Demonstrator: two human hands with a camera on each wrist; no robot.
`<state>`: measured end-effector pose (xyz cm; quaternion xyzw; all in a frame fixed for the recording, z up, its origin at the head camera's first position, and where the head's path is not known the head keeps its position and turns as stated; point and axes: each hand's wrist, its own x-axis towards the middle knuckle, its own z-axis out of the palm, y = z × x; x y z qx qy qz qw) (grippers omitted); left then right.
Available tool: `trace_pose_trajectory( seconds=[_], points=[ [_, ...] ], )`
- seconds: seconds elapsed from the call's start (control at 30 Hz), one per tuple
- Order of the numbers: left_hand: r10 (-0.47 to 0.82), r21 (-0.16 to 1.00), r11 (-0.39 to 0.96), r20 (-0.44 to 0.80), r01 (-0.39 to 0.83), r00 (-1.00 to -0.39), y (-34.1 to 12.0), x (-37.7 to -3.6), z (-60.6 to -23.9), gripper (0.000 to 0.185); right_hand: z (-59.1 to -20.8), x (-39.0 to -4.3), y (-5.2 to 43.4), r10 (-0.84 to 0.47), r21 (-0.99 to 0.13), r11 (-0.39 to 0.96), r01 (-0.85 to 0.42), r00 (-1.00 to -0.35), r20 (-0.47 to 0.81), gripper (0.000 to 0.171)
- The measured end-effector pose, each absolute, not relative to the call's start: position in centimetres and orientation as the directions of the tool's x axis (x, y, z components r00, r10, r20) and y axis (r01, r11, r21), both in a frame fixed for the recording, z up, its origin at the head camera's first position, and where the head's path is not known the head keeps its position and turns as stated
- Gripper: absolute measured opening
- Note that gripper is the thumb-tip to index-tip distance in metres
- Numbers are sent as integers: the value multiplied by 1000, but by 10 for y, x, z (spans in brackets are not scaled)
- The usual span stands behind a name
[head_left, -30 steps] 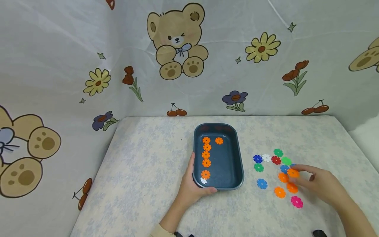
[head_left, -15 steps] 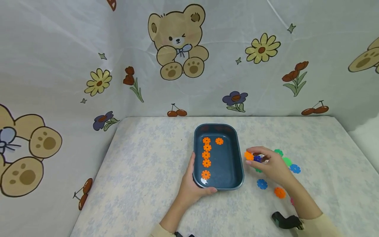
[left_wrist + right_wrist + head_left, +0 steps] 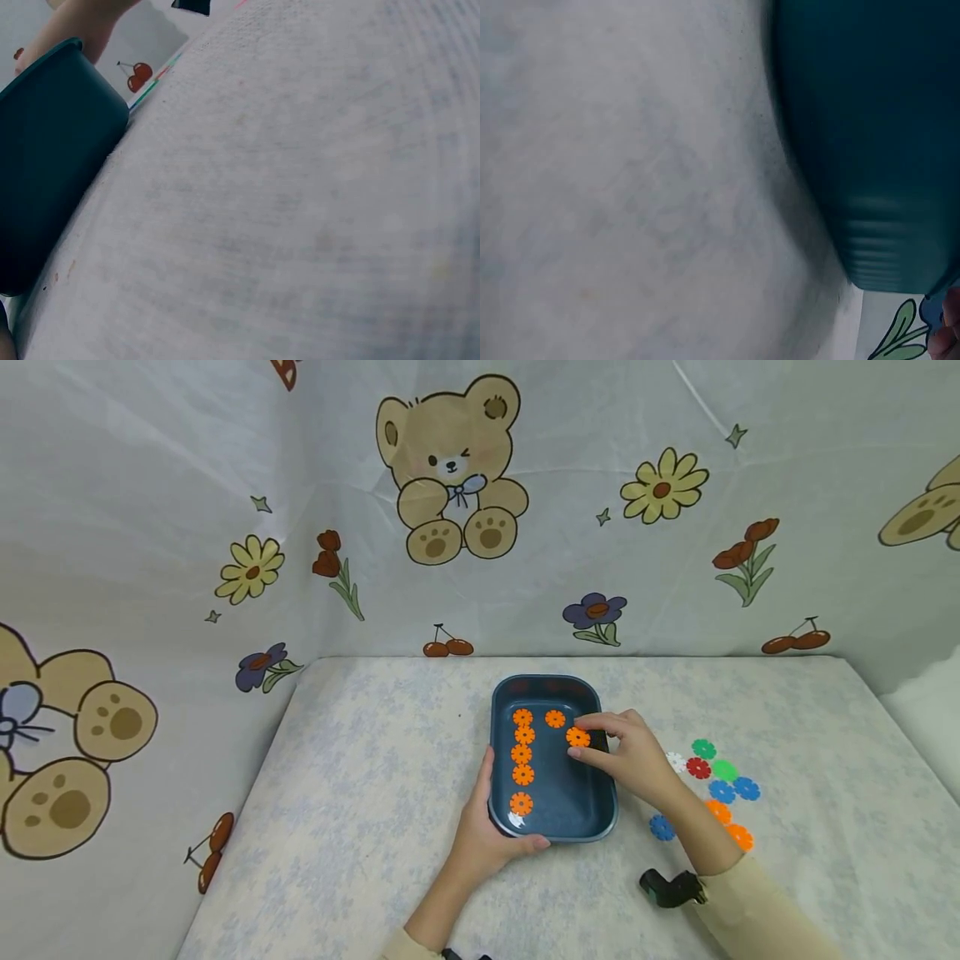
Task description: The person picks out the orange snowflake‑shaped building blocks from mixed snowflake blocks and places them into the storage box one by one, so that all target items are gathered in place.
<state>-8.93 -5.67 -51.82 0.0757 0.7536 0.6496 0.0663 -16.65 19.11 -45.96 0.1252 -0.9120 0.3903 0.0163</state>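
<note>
Plainly flat, orange disc [image 3: 577, 737] — notched, flower-shaped rim.

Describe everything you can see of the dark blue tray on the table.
The dark blue tray is a shallow rectangular pan with rounded corners and a raised rim, looking like plastic or coated metal. It sits flat on the pale patterned table. Six orange flower discs lie inside, five in a line along its left side. The left hand grips its near left corner; the right hand reaches over its right rim, pinching another orange disc.
</note>
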Motion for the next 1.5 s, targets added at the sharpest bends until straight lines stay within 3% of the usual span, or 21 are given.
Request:
trace_pose_trajectory(
  seconds=[0.17, 0.43, 0.8, 1.07, 1.5],
  points=[
    [203, 987, 157, -12, 21, -979, -57, -89, -518, 129, -460, -175, 179, -236, -613, 745, -262, -964, 126, 44],
    [195, 986, 168, -26, 7, -981, -57, -88, -517, 129, -459, -183, 166, -355, -421, 809, -410, -912, 205, 38],
    [201, 987, 159, -10, 23, -979, -57, -88, -516, 129, -463, -195, 154, -307, -329, 894, -304, -951, 43, 35],
    [194, 987, 157, 1, 32, -981, -57, -88, -517, 130, -464, -195, 146, -289, -223, 928, -298, -955, 72, 37],
    [190, 986, 166, -13, 20, -982, -57, -89, -516, 130, -461, -196, 143, -267, -209, 940, -269, -963, 39, 35]
  ],
)
